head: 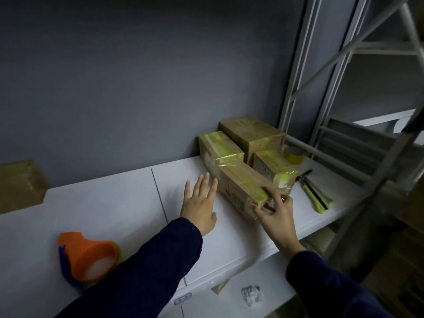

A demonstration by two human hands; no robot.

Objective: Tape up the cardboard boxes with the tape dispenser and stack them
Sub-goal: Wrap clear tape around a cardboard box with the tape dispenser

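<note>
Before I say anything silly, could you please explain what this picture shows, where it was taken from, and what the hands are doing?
There is no machine here: a person works with bare hands, and the single picture comes from a camera worn on the head, looking down. On the white table sit taped cardboard boxes in a cluster by the wall. The left hand is open and flat beside the nearest box. The right hand curves over that box's near end; whether it grips is unclear. The orange tape dispenser lies unheld at the near left, and a yellow-handled tool lies to the right.
</note>
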